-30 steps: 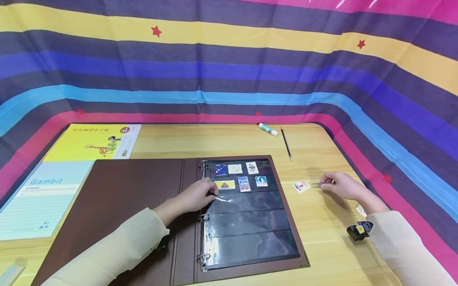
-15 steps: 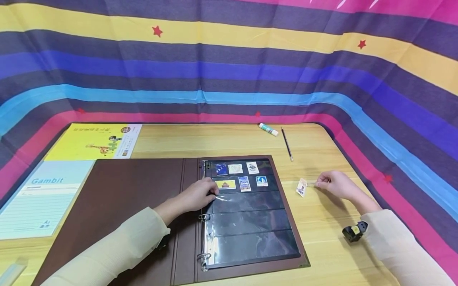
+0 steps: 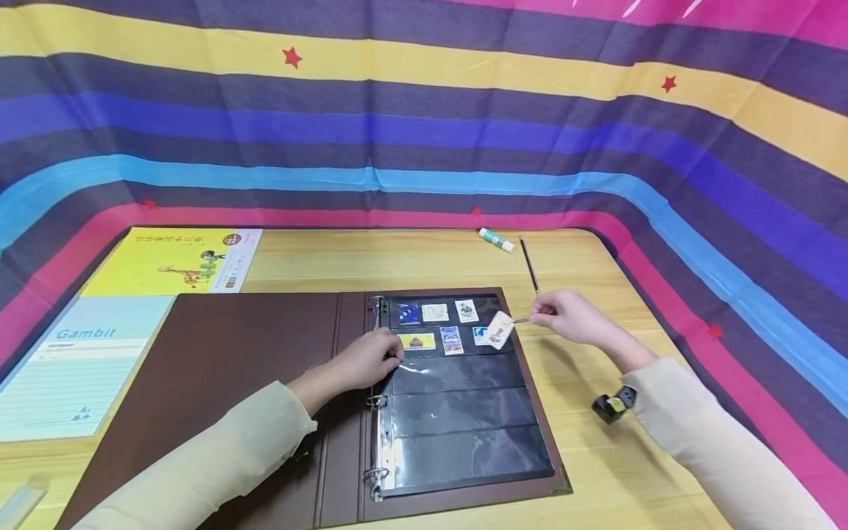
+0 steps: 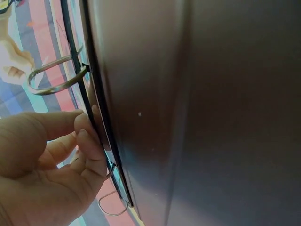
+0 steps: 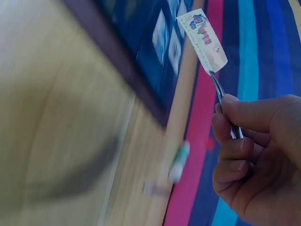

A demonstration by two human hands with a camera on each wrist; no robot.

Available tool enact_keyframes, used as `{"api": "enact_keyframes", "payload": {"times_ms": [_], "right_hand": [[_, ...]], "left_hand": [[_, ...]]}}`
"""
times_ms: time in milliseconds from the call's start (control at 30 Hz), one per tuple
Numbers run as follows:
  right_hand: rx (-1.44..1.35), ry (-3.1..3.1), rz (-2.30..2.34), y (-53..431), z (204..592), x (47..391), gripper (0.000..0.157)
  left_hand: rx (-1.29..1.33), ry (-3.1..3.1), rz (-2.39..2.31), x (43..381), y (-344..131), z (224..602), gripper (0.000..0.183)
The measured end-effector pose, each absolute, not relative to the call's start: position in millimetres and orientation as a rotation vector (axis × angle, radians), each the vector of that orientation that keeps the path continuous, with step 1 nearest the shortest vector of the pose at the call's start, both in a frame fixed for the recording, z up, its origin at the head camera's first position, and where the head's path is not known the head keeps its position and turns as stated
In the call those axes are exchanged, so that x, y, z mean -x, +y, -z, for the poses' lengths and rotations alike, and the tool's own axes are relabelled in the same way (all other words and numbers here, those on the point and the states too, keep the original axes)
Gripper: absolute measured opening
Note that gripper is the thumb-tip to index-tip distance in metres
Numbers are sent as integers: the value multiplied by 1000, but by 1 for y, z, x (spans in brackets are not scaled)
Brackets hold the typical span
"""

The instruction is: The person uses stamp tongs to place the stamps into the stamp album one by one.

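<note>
- While the right hand [image 3: 570, 318] is pinching the metal tweezers [image 5: 219, 92] in narrowed fingers, the tweezer tips are gripping one perforated stamp [image 5: 203, 40] by its end.
- This stamp is hanging tilted over the right edge of the black page [image 3: 464, 412], partly hiding a blue-and-white stamp [image 3: 480, 336] in the head view.
- Left-hand fingers are curling close together, pinching the page's inner edge between the upper and middle rings; the left hand [image 3: 364, 358] is reaching across the brown binder [image 3: 265, 353].
- Six stamps are sitting in the page's top two rows.
- Beyond the binder, a glue stick [image 3: 495, 240] is lying near a pencil [image 3: 528, 263].
</note>
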State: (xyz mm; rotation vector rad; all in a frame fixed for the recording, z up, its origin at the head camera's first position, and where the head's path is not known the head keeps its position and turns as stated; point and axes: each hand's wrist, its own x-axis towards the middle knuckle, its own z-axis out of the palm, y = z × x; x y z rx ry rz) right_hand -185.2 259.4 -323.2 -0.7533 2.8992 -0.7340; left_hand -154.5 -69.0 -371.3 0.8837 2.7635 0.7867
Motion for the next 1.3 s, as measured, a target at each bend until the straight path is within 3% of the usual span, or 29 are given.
{"api": "enact_keyframes", "payload": {"times_ms": [267,500,867,1300], "right_hand": [[910,2802,672,185,336,206,7],[1041,2791,472,147,339,212,7],[986,2878,400,131,334,212,6],[1082,2728,303,124,336,197,16]], "left_hand": [[-910,2724,-870,156,-68,373,8],[-917,2688,-912,157,-68,371,7],[-879,2683,-929,157,-71,373,7],[-892,2691,-927,156,-73,371,6]]}}
